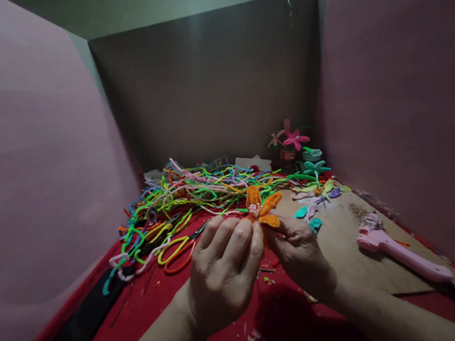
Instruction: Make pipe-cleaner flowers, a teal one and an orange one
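Note:
An orange pipe-cleaner flower [270, 204] with a pale pink centre is held up between my two hands, over the red cloth [224, 305]. My left hand [227, 265] is closed, its fingertips pinching the flower's base from the left. From the right, my right hand [300, 247] also pinches low on the flower, close to the petals. The exact grip of the fingertips is partly hidden behind the knuckles. Just left of my left hand lie scissors [179, 255] with yellow and red handles.
Many coloured pipe cleaners [200, 188] are heaped at the back. A pink glue gun [401, 254] lies on cardboard [345, 267] at right, near loose teal petals [315, 226]. Finished flowers [295, 139] stand in the back right corner. A black strip [72, 330] runs along the left; panels enclose three sides.

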A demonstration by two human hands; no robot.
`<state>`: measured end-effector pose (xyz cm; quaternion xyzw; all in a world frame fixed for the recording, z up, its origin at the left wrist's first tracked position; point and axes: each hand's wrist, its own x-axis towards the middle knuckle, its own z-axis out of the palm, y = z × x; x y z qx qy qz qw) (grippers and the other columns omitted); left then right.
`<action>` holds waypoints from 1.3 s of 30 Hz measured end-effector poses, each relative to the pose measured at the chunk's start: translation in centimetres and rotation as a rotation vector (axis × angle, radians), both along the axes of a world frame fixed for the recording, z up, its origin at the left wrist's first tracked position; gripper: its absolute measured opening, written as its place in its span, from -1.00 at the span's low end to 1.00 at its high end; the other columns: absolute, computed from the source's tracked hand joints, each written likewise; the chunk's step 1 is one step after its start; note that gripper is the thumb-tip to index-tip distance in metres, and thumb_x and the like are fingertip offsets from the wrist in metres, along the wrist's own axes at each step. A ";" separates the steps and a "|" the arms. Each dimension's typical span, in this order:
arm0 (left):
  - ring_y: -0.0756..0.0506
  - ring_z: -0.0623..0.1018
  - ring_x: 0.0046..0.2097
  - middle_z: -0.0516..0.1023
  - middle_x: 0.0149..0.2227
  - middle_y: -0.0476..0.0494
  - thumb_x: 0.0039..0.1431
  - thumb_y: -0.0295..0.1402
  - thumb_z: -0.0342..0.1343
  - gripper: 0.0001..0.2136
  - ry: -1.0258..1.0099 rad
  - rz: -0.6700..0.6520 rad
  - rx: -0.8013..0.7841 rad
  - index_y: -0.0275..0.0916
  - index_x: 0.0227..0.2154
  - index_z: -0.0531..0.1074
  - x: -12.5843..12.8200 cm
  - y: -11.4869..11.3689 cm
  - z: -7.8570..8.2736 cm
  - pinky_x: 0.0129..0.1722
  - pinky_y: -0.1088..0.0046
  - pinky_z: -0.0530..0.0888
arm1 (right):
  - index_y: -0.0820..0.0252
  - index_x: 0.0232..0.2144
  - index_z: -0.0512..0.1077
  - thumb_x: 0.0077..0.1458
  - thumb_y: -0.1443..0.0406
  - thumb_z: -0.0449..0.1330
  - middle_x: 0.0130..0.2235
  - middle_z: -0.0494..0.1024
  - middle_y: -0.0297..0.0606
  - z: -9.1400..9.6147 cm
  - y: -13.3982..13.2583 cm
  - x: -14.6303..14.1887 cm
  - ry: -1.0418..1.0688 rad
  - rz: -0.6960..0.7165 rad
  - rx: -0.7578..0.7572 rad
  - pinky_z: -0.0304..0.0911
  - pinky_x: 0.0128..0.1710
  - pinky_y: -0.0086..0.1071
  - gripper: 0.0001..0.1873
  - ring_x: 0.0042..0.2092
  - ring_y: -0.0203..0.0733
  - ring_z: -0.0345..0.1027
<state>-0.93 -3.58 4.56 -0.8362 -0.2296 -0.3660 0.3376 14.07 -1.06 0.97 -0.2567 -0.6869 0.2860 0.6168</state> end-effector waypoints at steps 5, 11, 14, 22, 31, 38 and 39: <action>-0.06 0.46 -0.24 0.51 -0.28 -0.16 0.06 -0.60 0.03 -0.74 -0.219 -0.040 -0.224 -0.30 -0.16 0.34 1.0 -1.1 1.7 -0.20 0.36 0.37 | 0.19 -0.47 0.46 0.07 0.41 0.06 -0.43 0.47 -0.28 0.6 -0.3 0.3 -0.044 -0.076 0.047 0.24 -0.30 -0.39 -0.82 -0.35 -0.25 0.34; -0.05 0.43 -0.34 0.50 -0.38 -0.14 0.10 -0.53 0.03 -0.85 -0.177 0.018 -0.200 -0.30 -0.26 0.43 2.3 -1.3 2.3 -0.31 0.36 0.34 | 0.19 -0.50 0.41 0.10 0.35 0.04 -0.44 0.47 -0.24 0.8 -0.4 0.4 -0.102 -0.125 0.138 0.24 -0.30 -0.33 -0.80 -0.35 -0.20 0.32; -0.10 0.42 -0.36 0.51 -0.39 -0.23 0.10 -0.55 -0.02 -0.84 -0.057 0.061 -0.096 -0.39 -0.30 0.45 3.2 -1.7 1.7 -0.30 0.28 0.31 | 0.18 -0.54 0.37 0.12 0.34 0.00 -0.47 0.45 -0.23 0.2 -0.3 0.4 -0.112 -0.157 0.197 0.24 -0.29 -0.30 -0.76 -0.38 -0.20 0.31; -0.04 0.43 -0.28 0.51 -0.34 -0.10 0.11 -0.41 0.06 -0.90 -0.128 0.050 -0.369 -0.25 -0.33 0.46 2.2 -1.9 7.2 -0.21 0.37 0.33 | 0.18 -0.58 0.35 0.12 0.32 0.03 -0.48 0.43 -0.28 0.5 -0.4 1.0 -0.154 -0.043 0.169 0.22 -0.35 -0.36 -0.75 -0.39 -0.25 0.29; 0.03 0.41 -0.50 0.43 -0.59 -0.02 -0.02 -0.30 0.12 -0.82 -0.042 0.003 -1.534 -0.31 -0.58 0.47 2.9 3.4 9.6 -0.47 0.51 0.32 | 0.20 -0.58 0.35 0.09 0.35 0.06 -0.48 0.40 -0.31 0.6 -0.9 1.6 -0.158 0.137 0.212 0.19 -0.42 -0.44 -0.78 -0.41 -0.31 0.26; 0.06 0.35 -0.53 0.40 -0.62 0.01 -0.09 -0.25 0.18 -0.80 -0.178 0.073 -1.626 -0.33 -0.57 0.46 3.6 3.8 8.6 -0.51 0.53 0.26 | 0.20 -0.65 0.29 0.07 0.38 0.05 -0.54 0.33 -0.36 0.5 -1.0 1.8 -0.129 0.113 0.156 0.15 -0.48 -0.46 -0.73 -0.47 -0.34 0.19; 0.06 0.36 -0.52 0.41 -0.60 0.01 -0.06 -0.24 0.17 -0.80 -0.212 0.036 -1.605 -0.31 -0.54 0.46 3.4 3.6 8.7 -0.49 0.53 0.27 | 0.20 -0.65 0.30 0.06 0.38 0.05 -0.53 0.35 -0.35 0.5 -1.0 1.8 -0.115 0.115 0.137 0.16 -0.47 -0.46 -0.73 -0.47 -0.34 0.21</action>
